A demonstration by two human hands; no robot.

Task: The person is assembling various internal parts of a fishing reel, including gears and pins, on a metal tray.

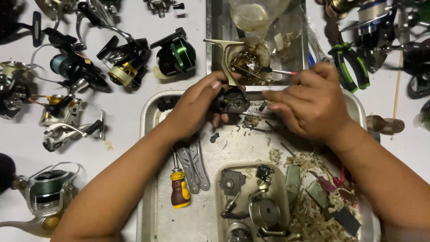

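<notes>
Here both hands: L hand (pixel 195 105) grips reel body (pixel 233 99), R hand (pixel 309 101) pinching beside.

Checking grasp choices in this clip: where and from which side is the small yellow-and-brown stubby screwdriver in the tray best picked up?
Take the stubby screwdriver by its fat handle, coming from above with fingers on its two sides. It lies flat on the tray, shaft pointing away from the person, with bare tray floor to its left and folded pliers to its right.

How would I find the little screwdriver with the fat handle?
Look at the big metal tray under the person's arms. Along its left side, below the left hand and next to the grey folding pliers, lies the stubby screwdriver with a yellow and dark red handle. Nothing else there is yellow and red.
</notes>
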